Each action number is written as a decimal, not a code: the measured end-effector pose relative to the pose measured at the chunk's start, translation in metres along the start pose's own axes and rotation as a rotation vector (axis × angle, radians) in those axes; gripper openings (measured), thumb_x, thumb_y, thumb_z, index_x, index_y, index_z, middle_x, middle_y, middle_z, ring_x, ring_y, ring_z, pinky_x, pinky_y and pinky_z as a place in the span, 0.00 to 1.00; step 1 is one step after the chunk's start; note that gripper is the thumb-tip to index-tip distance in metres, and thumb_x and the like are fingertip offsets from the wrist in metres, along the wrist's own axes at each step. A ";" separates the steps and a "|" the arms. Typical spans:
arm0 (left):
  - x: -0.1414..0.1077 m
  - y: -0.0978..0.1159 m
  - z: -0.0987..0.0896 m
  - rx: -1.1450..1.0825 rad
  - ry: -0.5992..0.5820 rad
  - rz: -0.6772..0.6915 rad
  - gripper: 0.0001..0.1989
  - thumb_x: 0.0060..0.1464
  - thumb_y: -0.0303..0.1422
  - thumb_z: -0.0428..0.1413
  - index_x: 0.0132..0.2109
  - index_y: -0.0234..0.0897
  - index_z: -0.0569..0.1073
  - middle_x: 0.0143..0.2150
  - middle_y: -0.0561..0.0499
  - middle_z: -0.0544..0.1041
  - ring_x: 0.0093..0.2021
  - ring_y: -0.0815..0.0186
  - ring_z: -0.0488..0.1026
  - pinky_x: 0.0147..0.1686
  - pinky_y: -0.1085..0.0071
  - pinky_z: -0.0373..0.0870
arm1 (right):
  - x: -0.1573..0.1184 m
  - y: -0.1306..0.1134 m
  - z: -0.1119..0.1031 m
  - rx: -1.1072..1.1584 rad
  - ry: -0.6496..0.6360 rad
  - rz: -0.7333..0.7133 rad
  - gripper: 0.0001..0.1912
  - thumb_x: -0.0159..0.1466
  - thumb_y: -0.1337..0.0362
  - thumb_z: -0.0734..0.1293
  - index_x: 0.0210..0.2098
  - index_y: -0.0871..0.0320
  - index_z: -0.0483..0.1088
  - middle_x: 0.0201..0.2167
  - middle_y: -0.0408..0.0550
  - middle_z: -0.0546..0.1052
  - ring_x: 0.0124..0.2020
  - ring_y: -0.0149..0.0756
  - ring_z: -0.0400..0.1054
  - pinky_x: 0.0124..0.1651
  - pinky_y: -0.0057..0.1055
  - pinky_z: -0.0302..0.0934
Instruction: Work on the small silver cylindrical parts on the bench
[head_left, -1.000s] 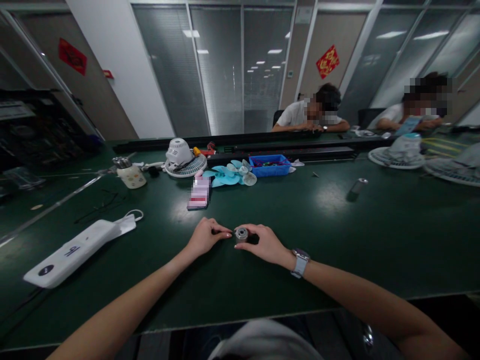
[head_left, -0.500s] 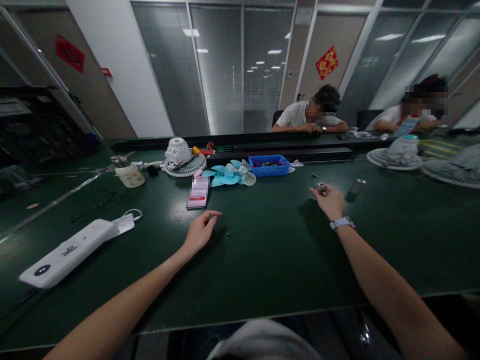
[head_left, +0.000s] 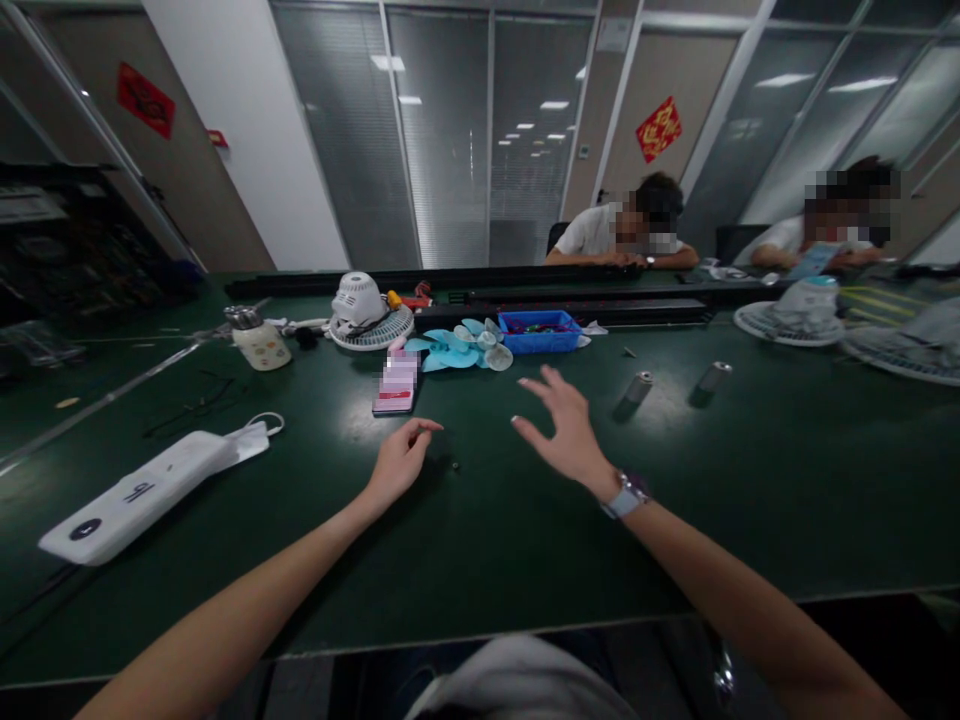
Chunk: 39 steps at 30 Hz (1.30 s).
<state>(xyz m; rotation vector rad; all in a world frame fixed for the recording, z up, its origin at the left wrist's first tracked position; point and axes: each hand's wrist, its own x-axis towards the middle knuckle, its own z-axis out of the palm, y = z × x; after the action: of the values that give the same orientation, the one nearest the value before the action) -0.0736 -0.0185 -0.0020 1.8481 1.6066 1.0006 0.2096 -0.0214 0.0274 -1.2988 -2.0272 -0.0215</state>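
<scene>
Over the middle of the green table, my right hand (head_left: 561, 425) is raised with its fingers spread and nothing in it. My left hand (head_left: 403, 458) rests on the table, fingers curled and the index finger pointing right; whether it holds anything is hidden. A tiny nut-like part (head_left: 455, 466) lies just right of my left hand. Two metal cylinders stand to the right of my right hand, a nearer one (head_left: 639, 388) and a farther one (head_left: 715, 376). A small screw-like piece (head_left: 629, 351) lies behind them.
A phone (head_left: 397, 382), light-blue fan blades (head_left: 454, 347) and a blue bin (head_left: 539, 332) with wires are beyond my hands. A white power strip (head_left: 142, 490) and a patterned bottle (head_left: 260, 343) lie left. White fan parts (head_left: 367, 315) stand behind. Two people sit across the table.
My right hand has let go of the nearer metal cylinder, which now stands on the table, and has moved left with its fingers opening. My left hand has hardly moved.
</scene>
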 end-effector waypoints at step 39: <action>0.001 -0.004 0.001 0.052 -0.075 0.049 0.14 0.55 0.35 0.49 0.40 0.37 0.77 0.29 0.52 0.75 0.29 0.64 0.70 0.30 0.71 0.62 | 0.016 0.086 0.003 -0.083 0.138 0.197 0.18 0.65 0.58 0.62 0.50 0.58 0.75 0.49 0.53 0.77 0.50 0.45 0.71 0.55 0.43 0.63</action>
<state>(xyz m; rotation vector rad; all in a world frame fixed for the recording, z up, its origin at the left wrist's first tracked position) -0.0759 -0.0170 -0.0057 1.9451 1.5632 0.9070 0.2733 0.0346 0.0043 -1.5022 -1.7923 -0.1024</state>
